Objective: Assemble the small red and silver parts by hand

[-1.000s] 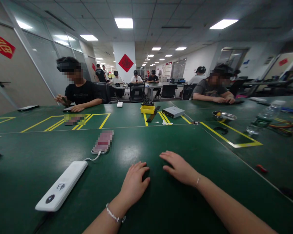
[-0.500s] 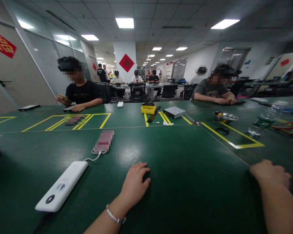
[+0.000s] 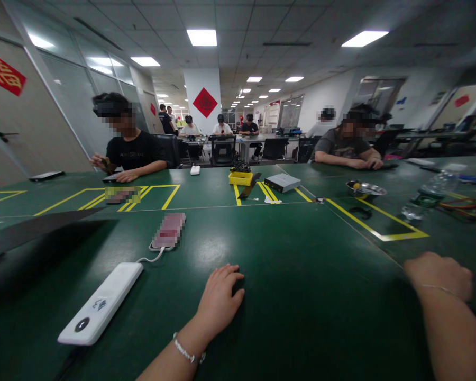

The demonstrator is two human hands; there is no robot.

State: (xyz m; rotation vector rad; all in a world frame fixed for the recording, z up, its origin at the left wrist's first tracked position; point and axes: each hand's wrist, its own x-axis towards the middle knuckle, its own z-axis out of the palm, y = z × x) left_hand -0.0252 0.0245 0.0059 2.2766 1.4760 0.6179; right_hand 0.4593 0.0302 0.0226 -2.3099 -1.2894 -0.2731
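My left hand (image 3: 221, 298) lies palm down on the green table (image 3: 301, 317), fingers stretched out and nothing in them. A bracelet circles that wrist. To its left is a white power bank (image 3: 103, 304) with a dark round spot and a handwritten mark. A white cable (image 3: 153, 259) joins it to a phone (image 3: 168, 231) lying on the table, its screen blurred out. At the right edge, my right hand (image 3: 440, 275) is bent over the table with its back toward me. Its fingers are hidden, and I see no object at it.
A dark flat panel (image 3: 35, 230) juts in from the left. Farther off are a yellow bin (image 3: 240, 178) of black cables, a grey box (image 3: 282, 182), a metal dish (image 3: 365, 189) and a plastic bottle (image 3: 432, 193). Two people sit across the table; yellow tape marks it.
The dark flat panel has come in over the table from the left. My right hand has turned and risen slightly, hiding its fingers. My left hand has stayed in place.
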